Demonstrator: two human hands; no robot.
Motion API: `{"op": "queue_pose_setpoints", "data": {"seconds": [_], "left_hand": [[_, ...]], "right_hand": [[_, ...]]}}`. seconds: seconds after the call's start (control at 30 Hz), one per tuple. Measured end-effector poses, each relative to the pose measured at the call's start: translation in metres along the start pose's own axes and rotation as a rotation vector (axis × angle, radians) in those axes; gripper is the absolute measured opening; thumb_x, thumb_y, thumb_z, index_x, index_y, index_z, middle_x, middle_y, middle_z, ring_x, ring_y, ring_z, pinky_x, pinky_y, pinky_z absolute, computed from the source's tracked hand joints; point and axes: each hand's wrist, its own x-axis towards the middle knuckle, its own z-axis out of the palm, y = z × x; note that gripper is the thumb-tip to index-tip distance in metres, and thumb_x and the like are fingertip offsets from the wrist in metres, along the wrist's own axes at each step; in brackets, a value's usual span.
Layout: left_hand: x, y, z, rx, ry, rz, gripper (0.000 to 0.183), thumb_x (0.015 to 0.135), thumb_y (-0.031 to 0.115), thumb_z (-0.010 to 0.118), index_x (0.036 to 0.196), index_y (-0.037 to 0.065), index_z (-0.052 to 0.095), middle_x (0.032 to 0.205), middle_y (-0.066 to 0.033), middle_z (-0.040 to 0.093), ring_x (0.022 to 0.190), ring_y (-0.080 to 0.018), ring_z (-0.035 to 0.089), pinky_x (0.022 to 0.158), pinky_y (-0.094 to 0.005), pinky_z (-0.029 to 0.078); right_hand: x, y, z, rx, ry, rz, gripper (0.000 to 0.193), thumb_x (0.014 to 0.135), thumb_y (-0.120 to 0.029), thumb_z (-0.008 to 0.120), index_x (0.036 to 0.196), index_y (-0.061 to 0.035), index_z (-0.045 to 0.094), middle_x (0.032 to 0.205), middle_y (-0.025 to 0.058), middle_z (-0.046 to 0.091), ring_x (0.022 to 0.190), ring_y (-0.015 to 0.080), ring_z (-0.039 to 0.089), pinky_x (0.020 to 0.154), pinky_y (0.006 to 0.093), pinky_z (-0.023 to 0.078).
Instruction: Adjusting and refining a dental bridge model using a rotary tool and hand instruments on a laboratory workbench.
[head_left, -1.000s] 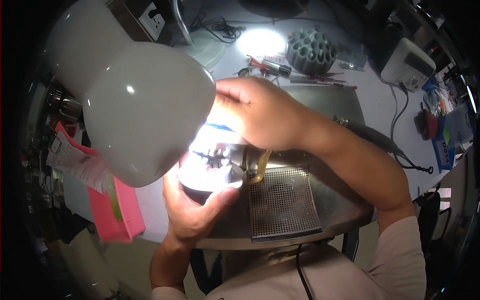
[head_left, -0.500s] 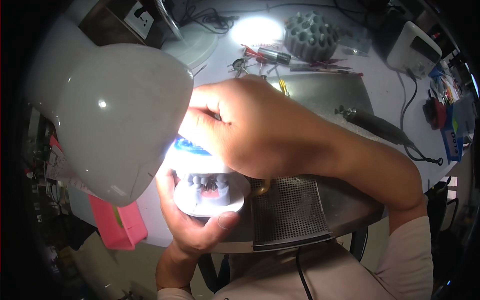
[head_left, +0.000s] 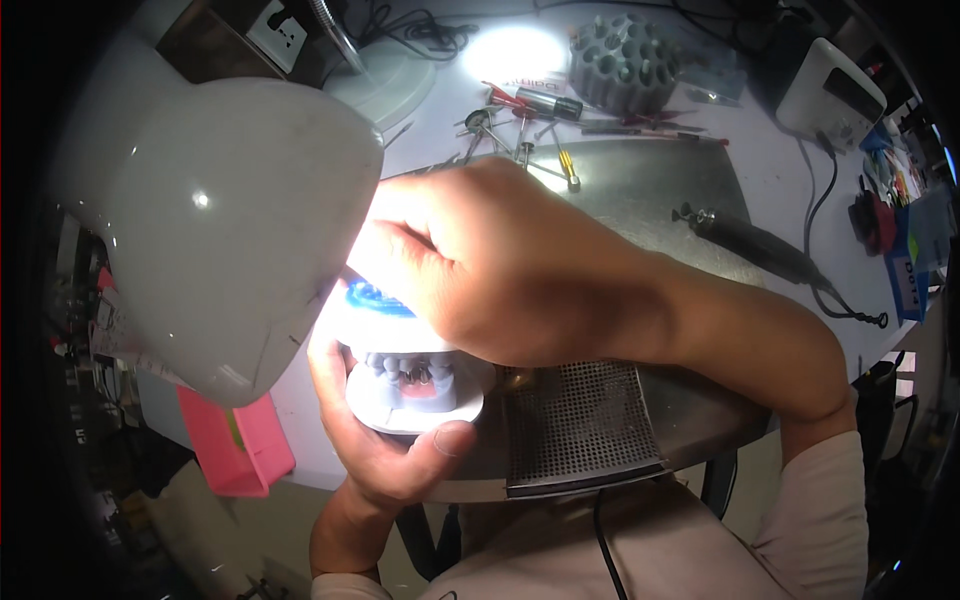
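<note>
- The left hand [head_left: 385,440] cups a dental model [head_left: 415,385] from below at the near edge of the desk [head_left: 700,190], thumb curled over its near rim and fingers wrapped up its left side.
- The model faces the wearer, its tooth row running left to right, pale base nearest; a blue part sits on its far side.
- The right hand [head_left: 480,270] comes in from the right and lies closed over the top of the model; what its fingertips pinch is hidden under the knuckles.
- Just right of the model lies a perforated metal grille [head_left: 575,425], a small brass-coloured piece at its far left corner.
- A large white lamp shade [head_left: 215,220] fills the left, hiding the desk behind it; a pink tray [head_left: 240,450] hangs below.
- Farther right rests a dark rotary handpiece [head_left: 750,240] with its cable.
- Farthest back: scattered burs and small tools [head_left: 525,130], a grey holed tool holder [head_left: 620,65] and a white box [head_left: 830,95].
</note>
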Motion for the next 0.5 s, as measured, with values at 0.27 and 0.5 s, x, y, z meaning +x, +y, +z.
{"op": "queue_pose_setpoints", "data": {"seconds": [0.27,0.5], "left_hand": [[-0.024,0.010,-0.028,0.214,0.067,0.020,0.096,0.070,0.023,0.081,0.142,-0.009,0.027,0.125,-0.0204,0.054,0.112,-0.0242,0.058,0.093,-0.0359,0.049],[-0.070,0.040,-0.074,0.238,0.268,-0.043,0.100,0.067,0.032,0.081,0.144,-0.005,0.029,0.123,-0.0192,0.051,0.107,-0.0251,0.057,0.091,-0.0369,0.050]], "right_hand": [[0.003,0.004,0.007,0.037,-0.276,-0.181,0.058,0.083,-0.046,0.073,0.111,0.0030,0.061,0.092,0.0166,0.068,0.083,0.0265,0.067,0.075,0.0360,0.053],[0.005,0.013,0.026,0.662,-0.319,0.014,0.053,0.090,-0.027,0.071,0.130,0.0005,0.048,0.112,0.0079,0.061,0.098,0.0112,0.058,0.079,0.0270,0.051]]}}
